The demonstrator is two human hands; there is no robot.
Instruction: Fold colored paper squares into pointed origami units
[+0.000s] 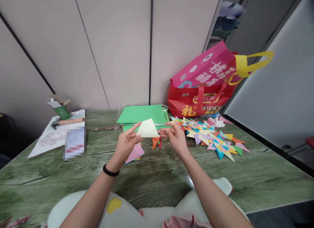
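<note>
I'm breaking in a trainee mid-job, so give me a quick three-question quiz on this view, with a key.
1. Multiple choice: what is the left hand holding?
A) a pink sheet
B) a pale yellow paper
C) a green sheet

2. True or false: from the camera's view, the hammer lies to the left of the red bag.

3. Fill the blank: the black band is worn on the person's ____ wrist.

Key: 1. B; 2. True; 3. left
</note>
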